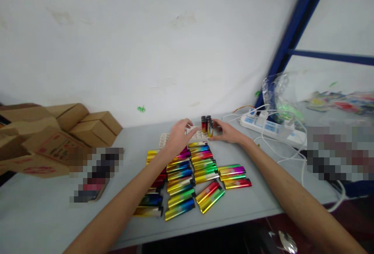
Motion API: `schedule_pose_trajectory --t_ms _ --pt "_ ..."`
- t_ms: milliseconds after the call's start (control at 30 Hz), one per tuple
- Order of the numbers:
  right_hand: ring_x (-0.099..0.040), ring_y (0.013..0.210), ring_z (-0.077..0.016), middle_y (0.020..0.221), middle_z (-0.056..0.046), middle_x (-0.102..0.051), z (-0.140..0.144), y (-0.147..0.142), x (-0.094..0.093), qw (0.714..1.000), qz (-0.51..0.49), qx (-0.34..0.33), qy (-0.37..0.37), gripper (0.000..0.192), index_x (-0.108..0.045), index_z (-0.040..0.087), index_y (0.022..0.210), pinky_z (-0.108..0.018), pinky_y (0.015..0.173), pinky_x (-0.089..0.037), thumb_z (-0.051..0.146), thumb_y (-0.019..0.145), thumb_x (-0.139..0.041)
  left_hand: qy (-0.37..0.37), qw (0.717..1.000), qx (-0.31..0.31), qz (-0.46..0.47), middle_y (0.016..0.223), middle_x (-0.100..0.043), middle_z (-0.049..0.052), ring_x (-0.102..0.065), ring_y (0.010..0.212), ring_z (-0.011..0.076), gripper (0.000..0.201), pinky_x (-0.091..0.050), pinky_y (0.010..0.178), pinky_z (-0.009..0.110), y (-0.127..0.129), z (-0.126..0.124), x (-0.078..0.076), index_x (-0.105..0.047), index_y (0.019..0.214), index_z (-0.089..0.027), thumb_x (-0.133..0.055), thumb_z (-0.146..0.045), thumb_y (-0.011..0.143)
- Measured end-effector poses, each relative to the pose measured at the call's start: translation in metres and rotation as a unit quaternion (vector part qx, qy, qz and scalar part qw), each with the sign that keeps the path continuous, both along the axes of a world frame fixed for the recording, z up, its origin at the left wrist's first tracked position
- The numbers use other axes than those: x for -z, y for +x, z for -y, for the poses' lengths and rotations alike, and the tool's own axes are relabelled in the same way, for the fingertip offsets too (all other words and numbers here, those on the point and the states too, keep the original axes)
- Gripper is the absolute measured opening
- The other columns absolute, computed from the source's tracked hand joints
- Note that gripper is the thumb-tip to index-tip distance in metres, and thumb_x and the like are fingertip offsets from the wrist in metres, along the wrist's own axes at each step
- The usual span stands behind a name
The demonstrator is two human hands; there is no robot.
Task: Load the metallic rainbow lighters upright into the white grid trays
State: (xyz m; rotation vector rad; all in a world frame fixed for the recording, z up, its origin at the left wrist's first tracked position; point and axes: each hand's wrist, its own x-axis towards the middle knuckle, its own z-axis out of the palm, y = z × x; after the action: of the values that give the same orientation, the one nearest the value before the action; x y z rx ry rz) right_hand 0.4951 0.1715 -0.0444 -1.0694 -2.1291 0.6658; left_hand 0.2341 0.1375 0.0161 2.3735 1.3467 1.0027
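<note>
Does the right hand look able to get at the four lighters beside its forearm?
Probably yes: nothing visible lies between those lighters and the right hand, though it is at the upright lighters.

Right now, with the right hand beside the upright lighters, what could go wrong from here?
The upright lighters stand close together beside the right hand, so a small bump might tip them over.

The left forearm passes over part of the lying lighters; if it drops lower, it could push some out of their rows.

The white cables lie loosely near the right forearm, so a wide swing might catch one.
</note>
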Motion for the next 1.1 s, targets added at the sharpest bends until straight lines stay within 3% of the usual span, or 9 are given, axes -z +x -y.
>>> schedule_pose_trajectory --t_ms 167,300,433,567,700,833,900,1000,1100 --pt "-0.064 0.108 -0.0301 0.126 -0.014 -0.065 0.002 0.0 -0.002 1.0 0.003 0.011 -0.013 0.087 -0.044 0.019 0.144 -0.048 0.094 -0.053 0.044 0.071 -0.083 0.127 0.963 -0.19 -0.146 0.135 -0.051 0.018 -0.047 0.13 0.0313 0.036 -0.039 0.11 0.049 -0.082 0.05 -0.002 -0.056 0.122 -0.016 -0.049 -0.039 0.096" --pt "-0.063 0.11 -0.0312 0.127 -0.015 -0.064 0.003 0.0 -0.004 1.0 0.01 0.013 -0.019 0.085 -0.044 0.019 0.144 -0.05 0.094 -0.052 0.044 0.072 -0.082 0.093 0.915 -0.31 -0.243 0.151 -0.035 0.024 -0.034 0.14 0.0409 0.049 -0.037 0.106 0.061 -0.135 0.073 0.009 -0.051 0.134 -0.013 -0.042 -0.044 0.097" --pt "-0.062 0.113 -0.0318 0.131 -0.016 -0.061 0.004 0.0 -0.006 1.0 0.015 0.008 -0.023 0.083 -0.044 0.019 0.144 -0.049 0.094 -0.053 0.044 0.073 -0.081 0.034 0.901 -0.34 -0.269 0.156 -0.031 0.022 -0.03 0.142 0.0447 0.054 -0.042 0.102 0.063 -0.16 0.083 0.023 -0.048 0.139 -0.013 -0.038 -0.046 0.097" --pt "-0.062 0.112 -0.0317 0.133 -0.016 -0.061 0.004 0.0 -0.006 0.999 0.021 0.012 -0.021 0.084 -0.045 0.018 0.143 -0.049 0.094 -0.053 0.045 0.072 -0.082 0.034 0.9 -0.336 -0.275 0.156 -0.032 0.022 -0.032 0.141 0.0447 0.056 -0.041 0.103 0.062 -0.162 0.089 0.028 -0.047 0.14 -0.012 -0.037 -0.046 0.097" --pt "-0.062 0.112 -0.0314 0.132 -0.016 -0.061 0.004 0.001 -0.005 0.999 0.015 0.014 -0.026 0.087 -0.043 0.018 0.145 -0.049 0.093 -0.053 0.045 0.072 -0.082 0.077 0.925 -0.284 -0.24 0.155 -0.034 0.021 -0.034 0.141 0.0409 0.051 -0.036 0.109 0.06 -0.134 0.086 0.018 -0.048 0.138 -0.012 -0.041 -0.042 0.097" --pt "-0.062 0.111 -0.0304 0.131 -0.015 -0.061 0.002 0.001 -0.004 1.0 0.013 0.009 -0.022 0.087 -0.043 0.018 0.144 -0.047 0.093 -0.053 0.045 0.072 -0.082 0.095 0.974 -0.117 -0.171 0.142 -0.05 0.019 -0.046 0.133 0.0312 0.037 -0.039 0.111 0.05 -0.067 0.082 -0.003 -0.056 0.127 -0.013 -0.046 -0.034 0.097" --pt "-0.062 0.111 -0.0298 0.128 -0.014 -0.063 0.001 0.001 -0.003 1.0 0.009 0.011 -0.018 0.087 -0.043 0.018 0.144 -0.046 0.093 -0.053 0.045 0.071 -0.083 0.062 0.987 -0.009 -0.151 0.122 -0.063 0.013 -0.057 0.117 0.0256 0.026 -0.045 0.105 0.044 -0.024 0.085 -0.012 -0.062 0.114 -0.016 -0.046 -0.028 0.098" --pt "-0.062 0.111 -0.0289 0.126 -0.013 -0.064 -0.001 0.001 0.0 1.0 -0.001 0.006 -0.01 0.087 -0.043 0.019 0.144 -0.045 0.092 -0.053 0.044 0.071 -0.083 0.032 0.97 0.161 -0.182 0.103 -0.069 0.007 -0.061 0.105 0.0226 0.022 -0.047 0.098 0.039 0.034 0.093 -0.017 -0.067 0.103 -0.018 -0.048 -0.028 0.098" --pt "-0.063 0.108 -0.0282 0.127 -0.013 -0.064 -0.002 0.002 0.001 1.0 -0.003 -0.002 0.006 0.087 -0.043 0.019 0.144 -0.044 0.089 -0.054 0.044 0.07 -0.083 0.021 0.945 0.226 -0.234 0.097 -0.071 0.008 -0.063 0.099 0.0241 0.025 -0.048 0.09 0.039 0.074 0.095 -0.008 -0.07 0.098 -0.017 -0.052 -0.035 0.098"
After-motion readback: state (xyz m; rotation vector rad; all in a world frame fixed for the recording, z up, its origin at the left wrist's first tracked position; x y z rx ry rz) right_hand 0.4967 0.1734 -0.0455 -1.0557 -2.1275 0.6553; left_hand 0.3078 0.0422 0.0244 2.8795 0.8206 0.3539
